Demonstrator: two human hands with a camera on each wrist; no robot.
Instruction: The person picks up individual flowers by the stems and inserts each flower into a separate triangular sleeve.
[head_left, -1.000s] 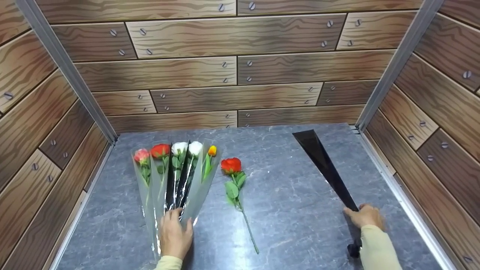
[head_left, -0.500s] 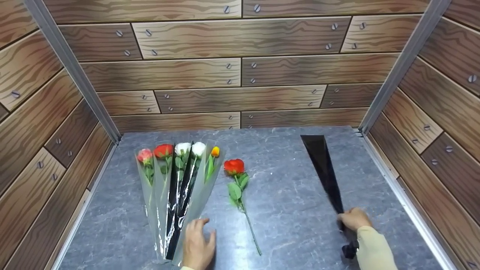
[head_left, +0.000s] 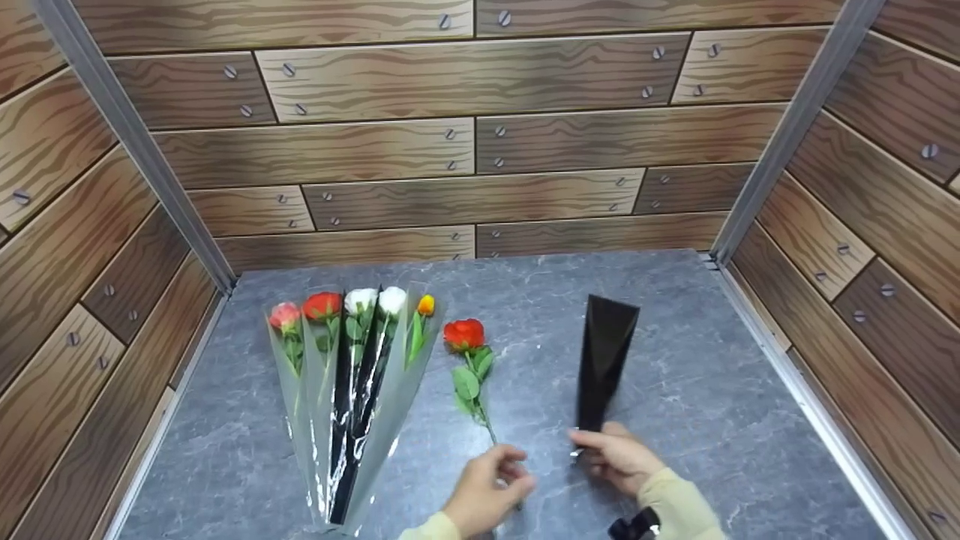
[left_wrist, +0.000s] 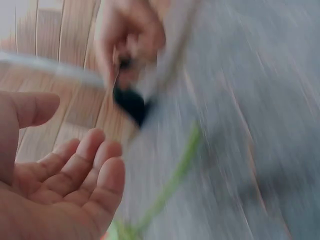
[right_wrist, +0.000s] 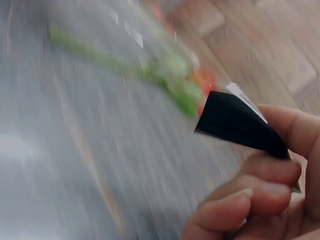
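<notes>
My right hand [head_left: 621, 459] pinches the narrow lower end of a black flower sleeve [head_left: 604, 349], whose wide mouth points away from me. In the right wrist view the tapered end of the sleeve [right_wrist: 237, 122] juts out between thumb and fingers. A single red rose [head_left: 464, 335] with green leaves and a bare stem lies on the grey table in the middle. Over the lower part of its stem hovers my left hand [head_left: 487, 484], fingers loosely bent and holding nothing. The left wrist view shows the palm [left_wrist: 65, 190] with thumb and fingers apart, the blurred green stem [left_wrist: 172, 180] beyond.
Left of the loose rose lie several sleeved flowers side by side: a pink one [head_left: 285, 316], a red one [head_left: 322, 305], two white roses [head_left: 392, 301] and an orange-yellow tulip [head_left: 426, 304]. Wood-patterned walls [head_left: 375, 146] enclose the grey table [head_left: 540, 300] at back and sides.
My left hand has moved right from the sleeved flowers to the loose rose's stem. My right hand has brought the black sleeve leftward and toward the rose, turning it more upright in view.
</notes>
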